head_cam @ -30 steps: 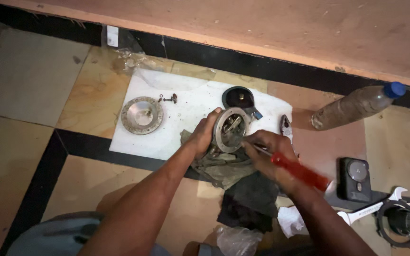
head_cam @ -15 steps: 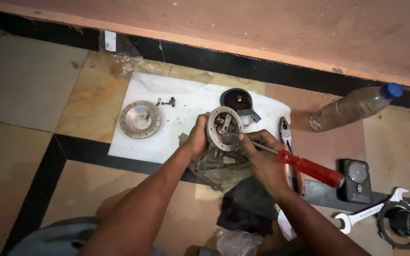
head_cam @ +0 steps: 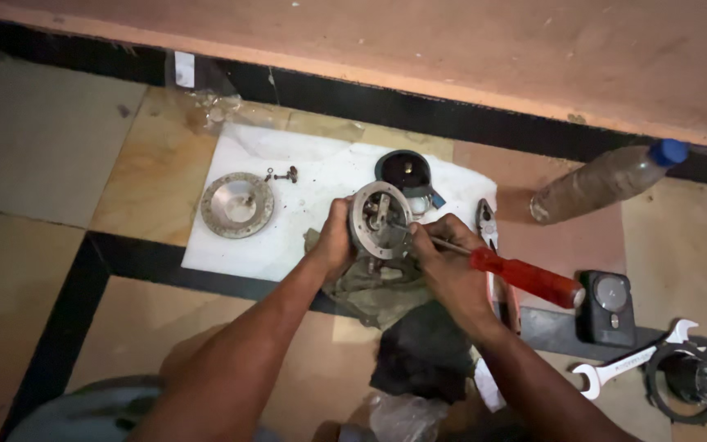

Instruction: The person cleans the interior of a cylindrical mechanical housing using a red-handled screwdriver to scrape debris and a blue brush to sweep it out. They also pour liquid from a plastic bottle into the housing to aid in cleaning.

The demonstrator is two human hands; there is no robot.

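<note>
My left hand (head_cam: 335, 240) grips a round metal housing (head_cam: 379, 219) tilted on edge over a greenish rag (head_cam: 376, 290). My right hand (head_cam: 446, 263) holds a red-handled screwdriver (head_cam: 525, 276), its shaft reaching into the open face of the housing. The tip is hidden among the inner parts. Both hands work above the near edge of a white sheet (head_cam: 308, 176) spread on the tiled floor.
On the sheet lie a round metal cover plate (head_cam: 237, 204), small screws (head_cam: 283, 173) and a dark round cap (head_cam: 404, 169). Pliers (head_cam: 487, 223), a plastic bottle (head_cam: 607, 179), a black box (head_cam: 610, 305), a spanner (head_cam: 633, 365), a ring-shaped part (head_cam: 691, 381) and a dark cloth (head_cam: 424, 350) lie to the right.
The view has shifted a little. My right hand has drawn closer to the housing and the screwdriver shaft now points into its face; my left hand keeps its grip.
</note>
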